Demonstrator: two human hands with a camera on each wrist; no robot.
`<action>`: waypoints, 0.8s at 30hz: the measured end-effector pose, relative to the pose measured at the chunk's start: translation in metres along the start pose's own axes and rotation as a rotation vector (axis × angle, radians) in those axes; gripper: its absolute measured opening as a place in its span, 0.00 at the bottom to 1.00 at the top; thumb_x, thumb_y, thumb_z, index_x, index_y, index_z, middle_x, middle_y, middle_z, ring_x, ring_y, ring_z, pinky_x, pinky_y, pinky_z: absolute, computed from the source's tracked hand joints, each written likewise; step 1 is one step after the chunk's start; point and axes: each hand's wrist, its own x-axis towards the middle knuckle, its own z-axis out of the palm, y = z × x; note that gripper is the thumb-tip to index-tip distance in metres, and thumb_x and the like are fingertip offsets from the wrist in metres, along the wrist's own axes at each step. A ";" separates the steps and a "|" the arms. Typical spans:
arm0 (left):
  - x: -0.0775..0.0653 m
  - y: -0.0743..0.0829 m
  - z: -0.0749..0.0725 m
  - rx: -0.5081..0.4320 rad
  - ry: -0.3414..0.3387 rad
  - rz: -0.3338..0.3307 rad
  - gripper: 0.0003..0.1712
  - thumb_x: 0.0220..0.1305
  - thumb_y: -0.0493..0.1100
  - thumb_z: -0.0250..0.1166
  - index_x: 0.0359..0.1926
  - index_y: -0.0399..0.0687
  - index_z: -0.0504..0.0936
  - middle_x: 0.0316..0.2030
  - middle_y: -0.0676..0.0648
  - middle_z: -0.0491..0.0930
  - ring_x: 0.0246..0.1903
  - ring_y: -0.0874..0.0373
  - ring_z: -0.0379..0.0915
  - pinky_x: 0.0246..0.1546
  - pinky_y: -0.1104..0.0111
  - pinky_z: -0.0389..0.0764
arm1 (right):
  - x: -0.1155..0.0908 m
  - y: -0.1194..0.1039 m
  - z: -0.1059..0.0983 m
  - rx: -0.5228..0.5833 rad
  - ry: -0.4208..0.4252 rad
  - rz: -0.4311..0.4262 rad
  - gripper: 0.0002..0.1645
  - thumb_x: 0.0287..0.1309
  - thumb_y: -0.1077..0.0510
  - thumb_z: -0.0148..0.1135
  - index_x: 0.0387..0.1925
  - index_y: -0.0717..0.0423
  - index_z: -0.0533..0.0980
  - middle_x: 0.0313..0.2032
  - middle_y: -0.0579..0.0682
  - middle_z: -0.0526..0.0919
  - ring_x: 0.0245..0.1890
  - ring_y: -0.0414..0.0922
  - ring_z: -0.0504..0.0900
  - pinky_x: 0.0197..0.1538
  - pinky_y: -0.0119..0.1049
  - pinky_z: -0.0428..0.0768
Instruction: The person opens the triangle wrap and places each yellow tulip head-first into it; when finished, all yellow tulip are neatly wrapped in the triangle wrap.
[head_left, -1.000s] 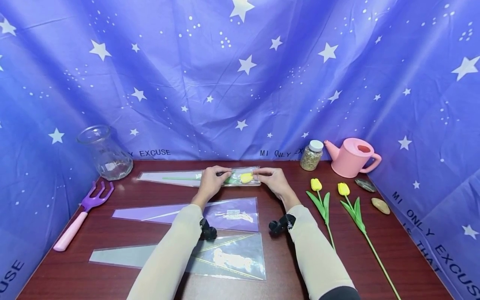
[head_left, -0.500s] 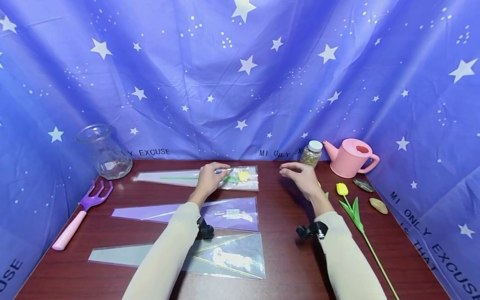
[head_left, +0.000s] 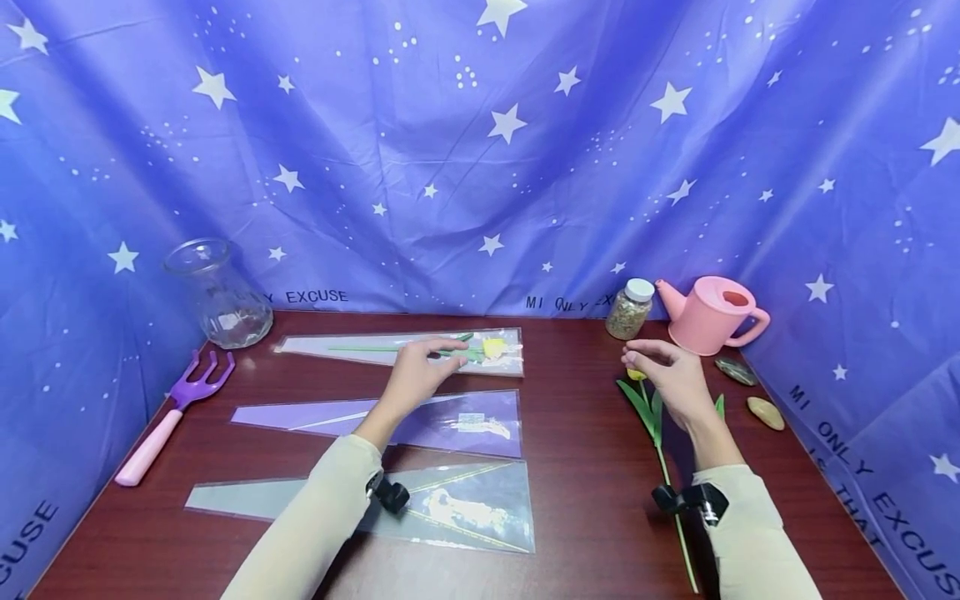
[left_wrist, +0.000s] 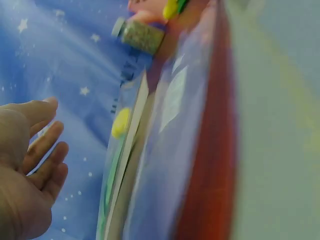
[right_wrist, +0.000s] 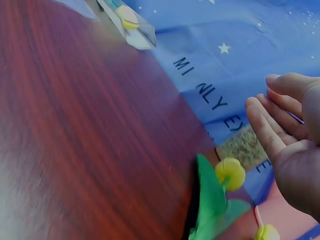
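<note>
My left hand (head_left: 416,379) is just in front of a clear and white flower sleeve (head_left: 303,344), overlapping it in the head view. Inside that sleeve lies a yellow tulip (head_left: 493,347), its head toward the wide right end. Nothing is between the left fingers, which are spread apart in the left wrist view. On the right, my right hand (head_left: 678,383) hovers over the head of a loose tulip (right_wrist: 230,174), its fingers extended and holding nothing. That tulip's stem (head_left: 681,533) runs toward the front edge. A second loose tulip is mostly hidden by the right arm; a leaf (head_left: 720,407) shows.
A purple sleeve (head_left: 420,425) and a grey sleeve (head_left: 247,498) lie in front. At the left are a glass vase (head_left: 236,325) and a purple hand fork (head_left: 197,390). A lidded jar (head_left: 628,317), pink watering can (head_left: 705,321) and two stones (head_left: 765,412) are at the right.
My right hand has left the sleeve's wide end and moved right to above the loose tulip. My left hand has drawn back slightly from the sleeved tulip, its fingers loosening.
</note>
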 end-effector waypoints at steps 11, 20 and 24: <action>-0.045 -0.002 0.007 0.060 -0.158 -0.001 0.17 0.60 0.42 0.76 0.51 0.50 0.90 0.49 0.52 0.89 0.51 0.52 0.85 0.55 0.55 0.84 | -0.019 0.014 -0.016 -0.037 0.097 0.047 0.26 0.65 0.59 0.70 0.57 0.74 0.77 0.35 0.37 0.90 0.34 0.34 0.89 0.43 0.25 0.86; -0.051 -0.017 0.007 0.218 -0.321 0.082 0.20 0.60 0.45 0.77 0.53 0.52 0.89 0.54 0.50 0.85 0.59 0.48 0.79 0.65 0.50 0.76 | -0.030 0.022 -0.026 0.113 0.118 0.010 0.15 0.66 0.64 0.68 0.51 0.68 0.82 0.34 0.45 0.92 0.35 0.39 0.91 0.43 0.26 0.87; -0.053 -0.025 0.009 0.239 -0.324 0.106 0.19 0.60 0.46 0.77 0.53 0.52 0.90 0.54 0.50 0.84 0.60 0.48 0.77 0.67 0.46 0.72 | -0.035 0.022 -0.030 0.036 0.142 0.049 0.20 0.65 0.62 0.69 0.53 0.71 0.80 0.36 0.41 0.90 0.35 0.37 0.90 0.43 0.25 0.87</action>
